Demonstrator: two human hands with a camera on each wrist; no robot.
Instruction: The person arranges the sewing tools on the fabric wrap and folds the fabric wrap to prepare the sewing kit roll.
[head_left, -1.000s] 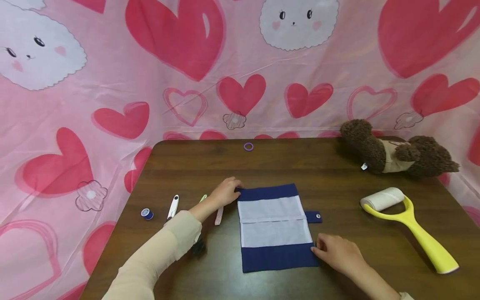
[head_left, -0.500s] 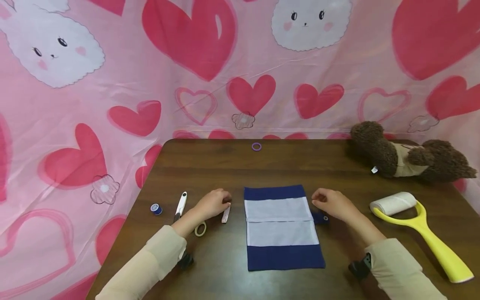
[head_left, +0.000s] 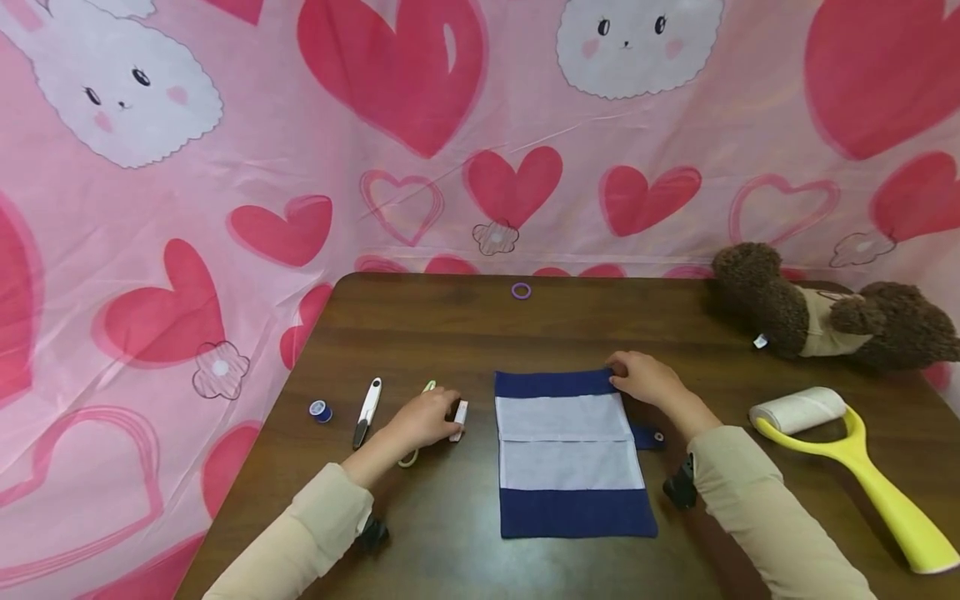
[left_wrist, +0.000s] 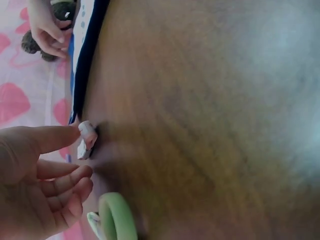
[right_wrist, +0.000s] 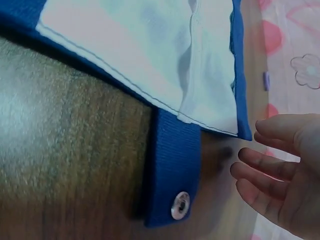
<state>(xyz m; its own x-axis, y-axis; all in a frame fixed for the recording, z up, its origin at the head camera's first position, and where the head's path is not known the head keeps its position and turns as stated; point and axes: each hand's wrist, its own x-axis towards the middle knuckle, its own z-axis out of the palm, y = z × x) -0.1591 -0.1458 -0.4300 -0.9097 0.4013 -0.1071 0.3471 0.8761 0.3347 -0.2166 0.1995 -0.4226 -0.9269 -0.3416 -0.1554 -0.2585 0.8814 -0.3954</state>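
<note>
A fabric pouch (head_left: 562, 467) lies unfolded on the table, navy at both ends with pale pockets between. Its navy strap (right_wrist: 175, 165) with a metal snap sticks out on the right. My right hand (head_left: 648, 379) is at the pouch's far right corner; in the right wrist view its loosely bent fingers stand just beside that corner. Left of the pouch, my left hand (head_left: 423, 419) reaches over a small white and pink folded strip (left_wrist: 88, 140), thumb tip right at it and the other fingers apart. A pale green loop handle (left_wrist: 117, 217) lies below that hand, the tool partly hidden.
To the left are a blue thread spool (head_left: 320, 411) and a slim white tool with a dark end (head_left: 367, 412). A purple ring (head_left: 521, 291) lies at the back. On the right are a yellow-handled lint roller (head_left: 862, 458) and a brown teddy bear (head_left: 832, 317).
My right hand has gone from the pouch's near right corner to its far right corner. My left hand has left the far left corner and moved left to the white strip.
</note>
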